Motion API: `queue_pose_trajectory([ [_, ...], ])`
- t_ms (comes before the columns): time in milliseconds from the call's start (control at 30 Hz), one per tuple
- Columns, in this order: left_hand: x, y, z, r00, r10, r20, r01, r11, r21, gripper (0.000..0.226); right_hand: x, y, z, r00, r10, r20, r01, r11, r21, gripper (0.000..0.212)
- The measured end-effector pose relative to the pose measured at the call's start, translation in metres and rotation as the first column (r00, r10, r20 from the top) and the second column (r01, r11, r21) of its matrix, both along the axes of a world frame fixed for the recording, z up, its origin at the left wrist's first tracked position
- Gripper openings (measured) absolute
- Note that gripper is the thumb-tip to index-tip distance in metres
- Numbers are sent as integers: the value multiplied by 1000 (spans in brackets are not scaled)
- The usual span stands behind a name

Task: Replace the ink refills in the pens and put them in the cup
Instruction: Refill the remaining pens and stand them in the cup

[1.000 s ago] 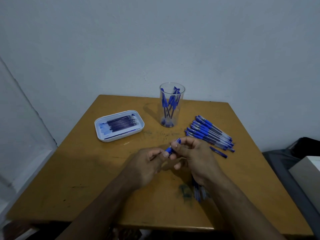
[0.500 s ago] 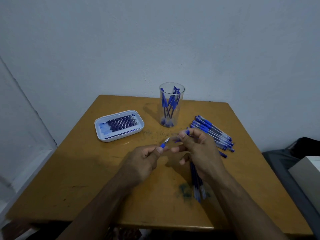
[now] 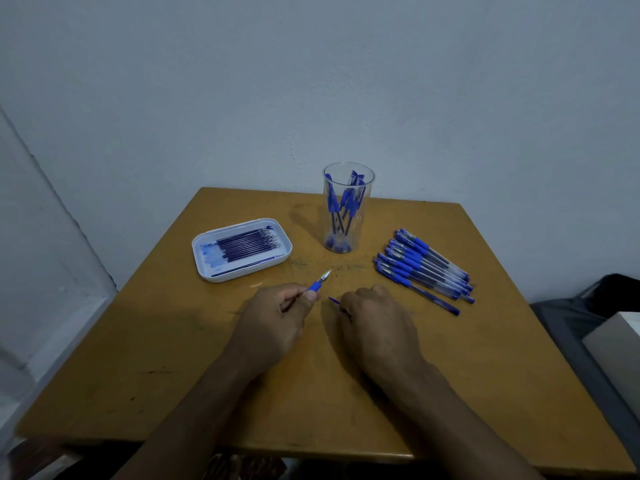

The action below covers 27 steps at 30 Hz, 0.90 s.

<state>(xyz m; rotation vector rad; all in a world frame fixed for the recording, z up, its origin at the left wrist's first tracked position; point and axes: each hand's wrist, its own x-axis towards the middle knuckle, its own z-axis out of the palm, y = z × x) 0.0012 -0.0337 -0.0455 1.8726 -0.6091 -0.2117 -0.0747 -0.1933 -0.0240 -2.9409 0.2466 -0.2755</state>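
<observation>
Wooden table [image 3: 145, 358]; blue-tipped pen [image 3: 317, 283], perhaps unscrewed

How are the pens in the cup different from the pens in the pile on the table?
The pens in the cup stand nearly upright, leaning against each other; the pens in the pile lie flat on the table. The cup pens sit inside a clear cup; the pile pens rest loose, side by side, right of the cup. The pile looks larger than the cup's bunch. Both sets have blue parts.
</observation>
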Motion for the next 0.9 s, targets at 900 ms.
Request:
queue_pose_trajectory([
  [900,-1,-6,-12,959,-121,258,87,987,138,30,-5,-23,19,999,25,46,-52,512,857,27],
])
